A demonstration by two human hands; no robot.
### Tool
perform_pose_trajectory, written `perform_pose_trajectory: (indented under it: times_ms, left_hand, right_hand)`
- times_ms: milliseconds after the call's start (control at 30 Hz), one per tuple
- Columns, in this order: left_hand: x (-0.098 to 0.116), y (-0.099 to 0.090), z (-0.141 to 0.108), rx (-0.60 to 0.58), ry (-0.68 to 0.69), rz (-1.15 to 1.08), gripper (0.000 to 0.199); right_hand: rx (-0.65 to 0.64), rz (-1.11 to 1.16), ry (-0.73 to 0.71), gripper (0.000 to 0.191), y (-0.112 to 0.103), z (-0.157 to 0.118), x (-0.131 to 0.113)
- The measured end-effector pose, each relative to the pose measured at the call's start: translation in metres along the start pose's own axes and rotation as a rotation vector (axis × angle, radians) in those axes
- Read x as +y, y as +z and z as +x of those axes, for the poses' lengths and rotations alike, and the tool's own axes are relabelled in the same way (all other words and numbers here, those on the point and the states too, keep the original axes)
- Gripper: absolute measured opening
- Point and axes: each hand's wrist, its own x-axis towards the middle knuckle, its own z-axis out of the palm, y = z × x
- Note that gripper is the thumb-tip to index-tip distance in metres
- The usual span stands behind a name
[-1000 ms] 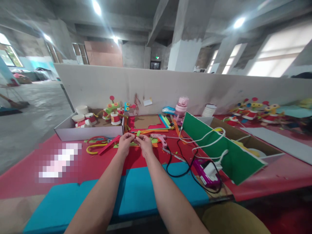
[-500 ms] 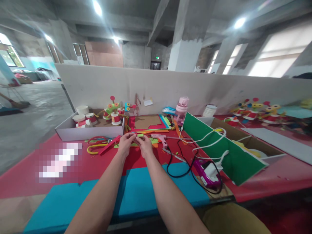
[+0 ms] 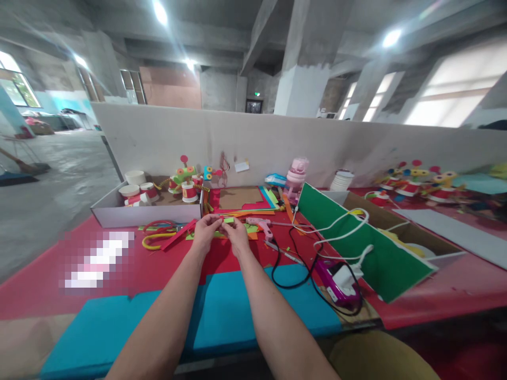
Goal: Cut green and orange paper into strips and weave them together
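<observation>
My left hand (image 3: pixel 206 232) and my right hand (image 3: pixel 237 235) meet over the middle of the red-covered table, fingers bent in a pinch. Between their fingertips shows a small lime-green piece (image 3: pixel 228 220), seemingly folded paper or card. Its lower part is hidden by the fingers. Just right of my right hand lies a pink glue gun (image 3: pixel 261 226) with a black cord. Green and orange paper scraps (image 3: pixel 252 229) lie beneath and behind the hands. To the left are a red strip (image 3: pixel 178 235) and yellow-handled scissors (image 3: pixel 152 243).
A grey box (image 3: pixel 146 216) holding paper cups and cup figures stands at back left. On the right are a green-sided box (image 3: pixel 356 237), white cable and purple power strip (image 3: pixel 336 285). A pink bottle (image 3: pixel 296 179) stands behind. Blue sheeting (image 3: pixel 225 311) covers the front edge.
The lime-green piece shows more clearly between my fingertips now. My hands have stayed in nearly the same place, with slight finger movement.
</observation>
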Motion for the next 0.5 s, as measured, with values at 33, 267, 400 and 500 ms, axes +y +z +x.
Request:
perform_pose_trajectory:
  times_ms: [33, 267, 400, 500]
  left_hand:
    - [0.0000, -0.0002, 0.0000, -0.005, 0.008, 0.014, 0.040]
    - [0.0015, -0.0008, -0.0005, 0.011, 0.068, 0.131, 0.034]
    - [0.0045, -0.0009, -0.0023, 0.020, 0.022, 0.052, 0.032]
    - [0.0063, -0.0005, -0.0036, 0.037, -0.012, 0.004, 0.032]
  right_hand:
    - [0.008, -0.012, 0.002, 0.024, -0.0001, 0.0000, -0.0003]
    - [0.005, -0.074, 0.018, 0.025, -0.0007, -0.0017, -0.0024]
    - [-0.011, -0.013, 0.060, 0.027, -0.0007, -0.0012, 0.0001]
    - [-0.025, 0.018, 0.094, 0.027, -0.0010, -0.0007, 0.0019]
